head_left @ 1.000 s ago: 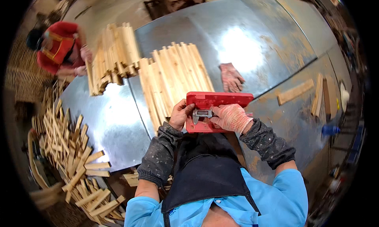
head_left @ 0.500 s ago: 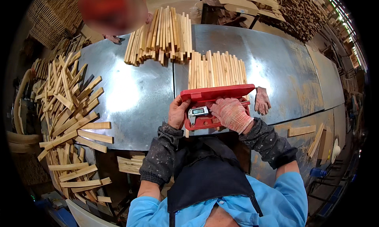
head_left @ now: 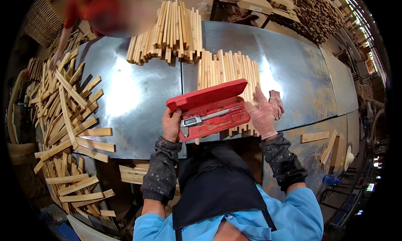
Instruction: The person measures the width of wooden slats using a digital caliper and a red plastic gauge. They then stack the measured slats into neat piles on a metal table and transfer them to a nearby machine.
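A red plastic case [head_left: 207, 93] with its lid raised is held up by my bare left hand [head_left: 171, 124], which grips its left end. In the case's tray lies a digital caliper [head_left: 193, 121], its long metal beam pointing up to the right. My right hand [head_left: 263, 114], in a pinkish knitted glove, is beside the case's right end with its fingers stretched out and nothing in it; whether it touches the case I cannot tell. Behind and beneath the case, a row of wooden strips [head_left: 228, 67] lies on the metal table [head_left: 301, 73].
Another stack of wooden strips [head_left: 178, 29] stands at the table's far side. Loose strips [head_left: 67, 115] are heaped at the left, where a co-worker's arm [head_left: 63, 44] reaches in. An unworn glove [head_left: 275, 103] lies past my right hand. A short wooden piece [head_left: 315, 137] rests farther right.
My right hand has come out of the case to its right, uncovering the caliper. The case has shifted left and tilted. The co-worker's arm now stretches toward the left heap.
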The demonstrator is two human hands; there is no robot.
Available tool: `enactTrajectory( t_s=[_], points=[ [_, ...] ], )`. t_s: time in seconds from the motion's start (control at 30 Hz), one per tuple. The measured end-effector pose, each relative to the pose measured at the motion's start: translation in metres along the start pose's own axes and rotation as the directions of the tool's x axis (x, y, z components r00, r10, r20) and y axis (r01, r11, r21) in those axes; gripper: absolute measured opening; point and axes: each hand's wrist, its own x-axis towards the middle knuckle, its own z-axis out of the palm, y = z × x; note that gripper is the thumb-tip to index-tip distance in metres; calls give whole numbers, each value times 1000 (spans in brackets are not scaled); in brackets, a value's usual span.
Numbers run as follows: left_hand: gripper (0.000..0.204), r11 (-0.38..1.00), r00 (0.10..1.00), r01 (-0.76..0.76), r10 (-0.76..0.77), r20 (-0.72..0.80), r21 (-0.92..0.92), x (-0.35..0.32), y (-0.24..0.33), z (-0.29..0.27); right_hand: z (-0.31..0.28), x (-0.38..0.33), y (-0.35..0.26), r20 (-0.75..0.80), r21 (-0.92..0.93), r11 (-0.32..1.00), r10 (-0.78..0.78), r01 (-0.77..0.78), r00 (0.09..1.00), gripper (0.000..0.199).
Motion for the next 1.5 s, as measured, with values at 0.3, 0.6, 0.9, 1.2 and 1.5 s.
enactTrajectory(
  t_s=[0.3,0.6,0.9,1.2,1.5],
  points=[
    [25,966,958,254,-244,-153,48,11,-14,16,2,38,44,567,419,618,394,-665,723,36],
    [28,899,897,429,-414,-154,82,23,-37,22,12,64,133,563,516,572,334,-637,756,32],
    [22,932,935,215,-110,-337,292,30,-89,30,15,127,130,584,434,697,264,-570,768,88],
    [32,968,926,184,-113,-359,169,31,-65,48,36,157,63,559,340,762,308,-551,770,55],
    [84,963,964,266,-265,-23,39,8,-17,38,47,151,100,525,340,795,282,-502,803,56]
  ],
)
